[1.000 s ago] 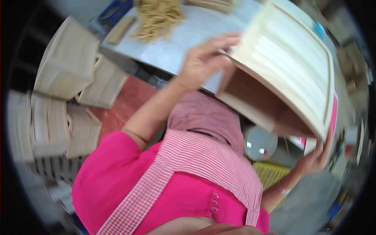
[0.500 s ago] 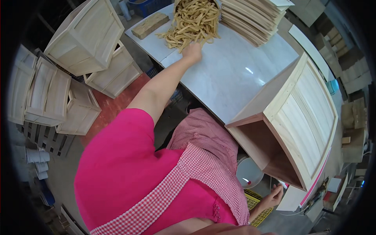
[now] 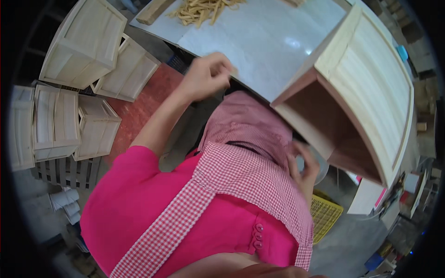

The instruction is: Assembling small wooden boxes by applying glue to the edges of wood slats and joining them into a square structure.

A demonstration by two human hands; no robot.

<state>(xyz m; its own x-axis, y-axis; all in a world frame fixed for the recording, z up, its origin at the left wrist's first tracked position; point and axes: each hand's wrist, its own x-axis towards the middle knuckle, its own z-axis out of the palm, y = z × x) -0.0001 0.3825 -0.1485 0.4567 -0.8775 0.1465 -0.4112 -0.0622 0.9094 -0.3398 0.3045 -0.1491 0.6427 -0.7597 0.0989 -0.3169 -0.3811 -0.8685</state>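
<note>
My left hand (image 3: 204,78) is over the near left edge of the white table (image 3: 259,44), with fingers curled into a pinch. A small tan bit shows at its fingertips, too blurred to name. Beyond it lies a heap of flat tan strips (image 3: 200,11), cut off by the top of the picture. My right hand (image 3: 306,169) is low in front of my checked apron, beside the open wooden box, its fingers bent and apart with nothing seen between them. That pale wooden box (image 3: 375,88) rests on the table's right side, its dark open mouth toward me.
Several pale wooden boxes (image 3: 83,44) are stacked on the left by a red floor patch (image 3: 143,109). A wood block (image 3: 154,10) lies on the table's far left. Below my right hand stands a yellow crate (image 3: 327,213), near a pale round bucket (image 3: 321,171).
My left hand has drawn back from the strip heap to the table's near edge. My right hand has moved up and left, toward my apron. The view has tilted down toward me.
</note>
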